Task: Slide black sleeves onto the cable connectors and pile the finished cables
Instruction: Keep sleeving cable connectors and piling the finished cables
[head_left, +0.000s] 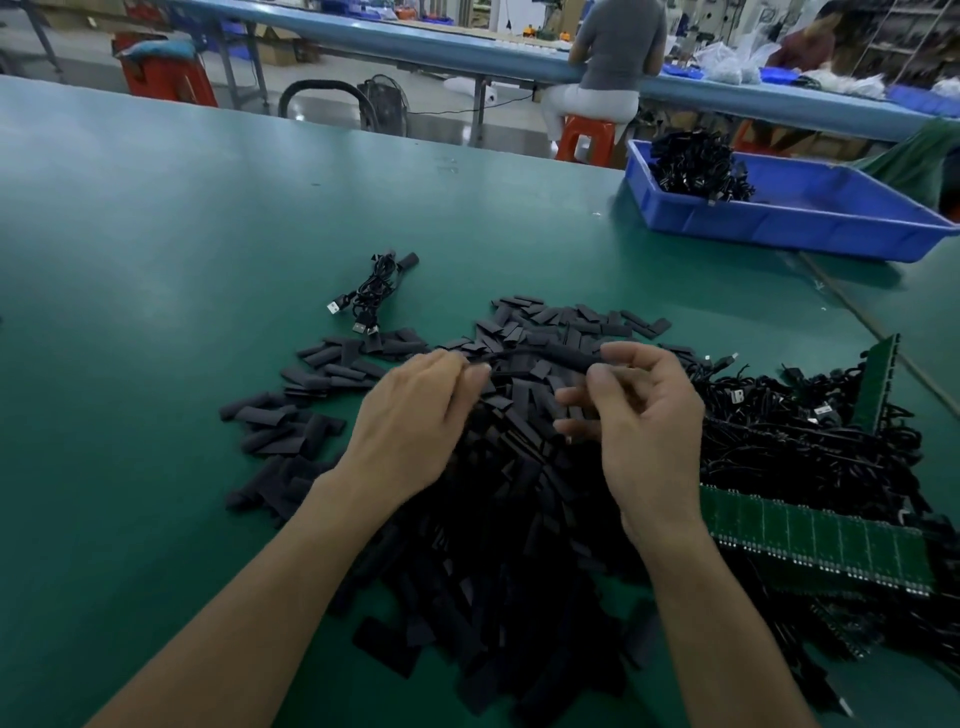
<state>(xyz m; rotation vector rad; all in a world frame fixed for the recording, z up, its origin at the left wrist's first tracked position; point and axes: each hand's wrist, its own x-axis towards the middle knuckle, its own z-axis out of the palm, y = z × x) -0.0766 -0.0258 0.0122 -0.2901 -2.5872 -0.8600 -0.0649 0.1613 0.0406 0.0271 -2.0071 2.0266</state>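
Note:
A big heap of flat black sleeves (498, 499) covers the green table in front of me. Above it my left hand (415, 421) pinches one end of a thin black cable (511, 354), and my right hand (644, 415) pinches the other end, where a black sleeve (569, 358) sits on the cable. A small bundle of cables with USB plugs (371, 293) lies alone on the table beyond the sleeves, to the left. A tangled mass of black cables (800, 441) lies to the right of my right hand.
Green circuit-board strips (815, 545) lie over the cables on the right. A blue plastic tray (810, 218) with more black cables stands at the far right. Across an aisle, people sit at a long blue bench (415, 39).

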